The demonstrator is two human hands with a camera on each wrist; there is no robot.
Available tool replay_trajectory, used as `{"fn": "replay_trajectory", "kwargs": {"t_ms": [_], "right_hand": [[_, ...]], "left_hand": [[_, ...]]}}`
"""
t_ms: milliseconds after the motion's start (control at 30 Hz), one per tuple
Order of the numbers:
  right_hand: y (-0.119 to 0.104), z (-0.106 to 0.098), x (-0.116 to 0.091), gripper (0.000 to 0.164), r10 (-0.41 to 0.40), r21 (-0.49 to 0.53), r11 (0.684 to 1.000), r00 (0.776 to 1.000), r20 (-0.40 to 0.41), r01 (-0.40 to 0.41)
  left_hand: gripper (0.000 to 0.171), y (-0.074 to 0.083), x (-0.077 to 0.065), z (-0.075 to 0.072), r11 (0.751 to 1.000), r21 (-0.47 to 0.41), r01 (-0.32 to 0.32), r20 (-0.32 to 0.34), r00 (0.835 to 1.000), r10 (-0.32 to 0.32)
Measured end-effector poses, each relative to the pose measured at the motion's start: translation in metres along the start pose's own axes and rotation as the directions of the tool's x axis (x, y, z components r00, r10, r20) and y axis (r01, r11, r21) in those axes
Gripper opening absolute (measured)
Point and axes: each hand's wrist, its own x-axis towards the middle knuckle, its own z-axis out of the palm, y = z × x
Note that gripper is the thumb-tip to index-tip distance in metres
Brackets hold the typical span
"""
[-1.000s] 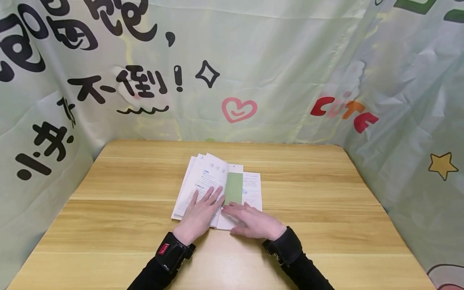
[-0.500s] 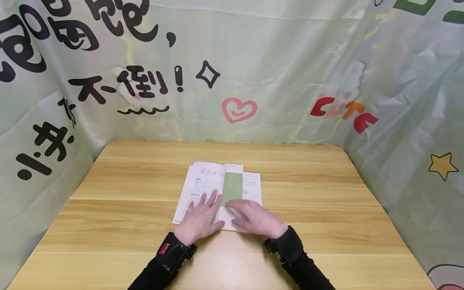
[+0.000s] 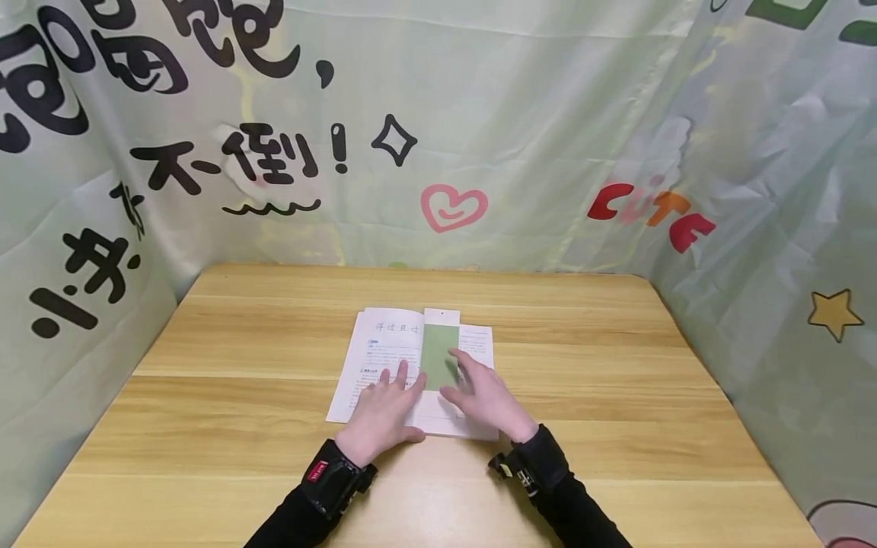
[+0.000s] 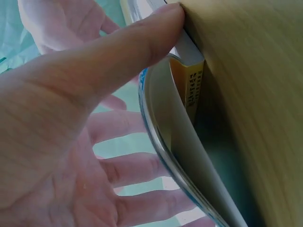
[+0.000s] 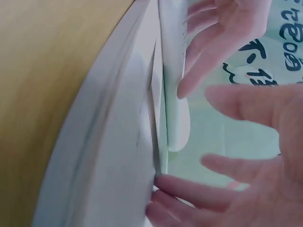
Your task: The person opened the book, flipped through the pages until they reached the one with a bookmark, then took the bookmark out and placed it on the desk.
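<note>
A book [image 3: 373,350] lies open on the wooden table, with printed text on its pages. Along its inner fold, on the right page, sits a green and white card [image 3: 437,342]. My left hand [image 3: 385,413] rests spread on the left page, thumb at the lower edge. In the left wrist view the pages bow up beside the yellow spine [image 4: 195,87]. Over the right page is my right hand [image 3: 492,397], thumb and forefinger apart, fingertips by the card's right side. In the right wrist view its lower fingers [image 5: 194,191] meet the page; nothing is pinched.
The wooden table [image 3: 205,426] extends around the book on every side. A pale green cloth [image 3: 548,137] with black lettering, a pink heart and a star hangs behind and along both sides.
The raised left pages have come down flat to the left. My left hand stays on them. My right hand has turned and lifted slightly, its forefinger moving up and away from the fold.
</note>
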Motion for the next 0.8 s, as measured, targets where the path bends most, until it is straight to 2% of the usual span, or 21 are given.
{"fn": "replay_trajectory", "kwargs": {"t_ms": [100,200,300,433,567,800], "right_hand": [[0.001,0.0,0.004,0.069,0.027,0.123,0.992,0.999,-0.042,-0.022],[0.001,0.001,0.008,0.076,0.085,0.268,0.961,0.994,-0.064,-0.065],[0.0,0.003,0.01,0.083,0.151,0.343,0.932,0.986,-0.068,-0.118],[0.0,0.009,0.013,0.089,0.168,0.278,0.949,0.985,-0.049,-0.148],[0.001,0.015,0.017,0.087,0.164,0.225,0.962,0.986,-0.03,-0.153],[0.004,0.015,0.017,0.082,0.161,0.281,0.948,0.987,-0.016,-0.15]], "left_hand": [[0.089,0.002,0.0,-0.001,1.0,0.007,0.011,-0.002,1.0,-0.011],[0.089,0.004,0.001,-0.003,1.0,0.011,0.02,-0.002,1.0,-0.02],[0.09,0.005,0.002,-0.004,0.999,0.016,0.029,0.0,1.0,-0.029],[0.092,0.005,0.003,-0.003,0.999,0.014,0.04,0.003,0.999,-0.04],[0.092,0.006,0.003,-0.003,0.999,0.013,0.045,0.002,0.999,-0.045],[0.093,0.008,0.003,-0.003,0.999,0.001,0.052,0.002,0.999,-0.052]]}}
